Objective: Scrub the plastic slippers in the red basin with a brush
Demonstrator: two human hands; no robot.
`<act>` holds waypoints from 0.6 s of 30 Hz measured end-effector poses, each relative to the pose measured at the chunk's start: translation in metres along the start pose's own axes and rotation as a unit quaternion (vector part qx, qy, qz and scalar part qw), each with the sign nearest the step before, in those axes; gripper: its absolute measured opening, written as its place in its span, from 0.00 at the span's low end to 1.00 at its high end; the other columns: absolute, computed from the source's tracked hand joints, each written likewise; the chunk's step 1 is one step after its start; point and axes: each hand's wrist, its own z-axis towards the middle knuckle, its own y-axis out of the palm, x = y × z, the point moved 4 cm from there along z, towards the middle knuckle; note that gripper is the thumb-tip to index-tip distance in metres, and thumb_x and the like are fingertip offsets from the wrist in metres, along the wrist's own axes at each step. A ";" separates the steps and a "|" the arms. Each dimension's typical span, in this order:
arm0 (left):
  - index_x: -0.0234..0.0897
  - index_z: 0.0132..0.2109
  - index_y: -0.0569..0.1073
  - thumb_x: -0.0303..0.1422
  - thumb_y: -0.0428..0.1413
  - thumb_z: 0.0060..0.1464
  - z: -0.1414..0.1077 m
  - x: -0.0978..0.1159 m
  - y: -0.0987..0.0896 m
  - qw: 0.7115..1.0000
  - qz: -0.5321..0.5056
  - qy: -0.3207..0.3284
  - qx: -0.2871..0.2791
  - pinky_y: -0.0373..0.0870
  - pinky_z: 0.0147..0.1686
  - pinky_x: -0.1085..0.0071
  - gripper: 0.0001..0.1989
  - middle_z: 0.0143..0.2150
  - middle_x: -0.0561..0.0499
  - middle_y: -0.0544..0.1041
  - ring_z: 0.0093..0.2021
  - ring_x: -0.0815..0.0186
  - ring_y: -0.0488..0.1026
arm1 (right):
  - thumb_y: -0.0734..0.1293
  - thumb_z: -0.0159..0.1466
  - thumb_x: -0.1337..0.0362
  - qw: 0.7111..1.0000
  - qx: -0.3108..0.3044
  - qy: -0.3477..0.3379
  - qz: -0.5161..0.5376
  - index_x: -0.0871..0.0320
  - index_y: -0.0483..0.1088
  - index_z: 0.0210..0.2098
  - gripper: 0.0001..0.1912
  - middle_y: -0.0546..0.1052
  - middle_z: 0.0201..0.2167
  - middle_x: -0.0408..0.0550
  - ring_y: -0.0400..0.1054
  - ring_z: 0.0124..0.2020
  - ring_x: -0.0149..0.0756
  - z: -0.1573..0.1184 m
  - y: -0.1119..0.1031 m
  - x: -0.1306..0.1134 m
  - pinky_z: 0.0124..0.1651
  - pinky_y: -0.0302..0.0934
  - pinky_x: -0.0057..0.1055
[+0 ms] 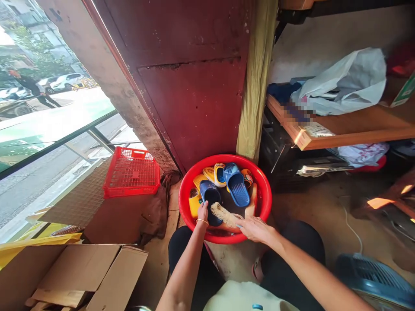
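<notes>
A red plastic basin (265, 190) stands on the floor between my knees, with several slippers in it. My left hand (202, 212) is closed on the edge of a dark blue slipper (207, 188), which it holds tilted over the basin. In my right hand (253, 226) is a scrubbing brush (224, 215) with pale bristles, its head at the slipper's sole end; my fingers cover its handle. Beyond them lie a lighter blue slipper (238, 185) and a yellow-and-white slipper (214, 174). A yellow slipper (194, 205) sits at the basin's left side.
Behind the basin rises a dark red door (194, 108). A red plastic crate (131, 172) and an opened cardboard box (78, 268) are to the left. On the right stand a wooden shelf (356, 125) with a white bag (350, 82) and a blue fan (372, 276).
</notes>
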 end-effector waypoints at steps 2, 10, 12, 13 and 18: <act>0.37 0.40 0.75 0.46 0.59 0.55 -0.009 0.004 0.003 1.000 0.009 0.020 0.013 0.65 0.61 0.55 0.16 0.41 0.46 0.78 0.55 0.51 0.72 | 0.58 0.69 0.62 1.000 0.022 0.009 0.011 0.48 0.70 0.61 0.22 0.82 0.44 0.53 0.77 0.43 0.46 -0.002 -0.005 -0.002 0.42 0.65 0.35; 0.41 0.65 0.66 0.40 0.57 0.60 -0.045 0.064 0.015 0.970 0.096 0.224 0.020 0.57 0.67 0.62 0.28 0.66 0.44 0.69 0.67 0.55 0.64 | 0.56 0.73 0.59 0.986 0.154 -0.004 0.066 0.49 0.59 0.70 0.26 0.80 0.48 0.51 0.76 0.46 0.41 0.030 -0.055 -0.014 0.48 0.65 0.31; 0.41 0.68 0.62 0.39 0.58 0.59 -0.042 0.078 0.019 0.965 0.109 0.239 -0.010 0.57 0.67 0.61 0.32 0.66 0.43 0.68 0.66 0.55 0.64 | 0.56 0.73 0.58 0.981 0.187 -0.003 0.045 0.48 0.58 0.70 0.27 0.80 0.50 0.52 0.76 0.46 0.42 0.025 -0.074 -0.010 0.49 0.66 0.34; 0.41 0.68 0.61 0.39 0.58 0.59 -0.040 0.082 0.021 0.965 0.114 0.235 -0.029 0.57 0.67 0.60 0.33 0.65 0.43 0.70 0.66 0.55 0.65 | 0.56 0.73 0.58 0.980 0.198 0.005 0.032 0.48 0.58 0.71 0.27 0.79 0.50 0.53 0.75 0.45 0.42 0.020 -0.083 -0.006 0.48 0.67 0.34; 0.42 0.59 0.73 0.37 0.68 0.47 -0.036 0.062 0.019 0.959 0.156 0.169 -0.164 0.57 0.67 0.57 0.31 0.57 0.41 0.76 0.63 0.51 0.69 | 0.54 0.73 0.57 0.966 0.254 0.053 -0.009 0.49 0.57 0.71 0.27 0.79 0.52 0.53 0.75 0.45 0.42 -0.013 -0.132 0.017 0.48 0.68 0.35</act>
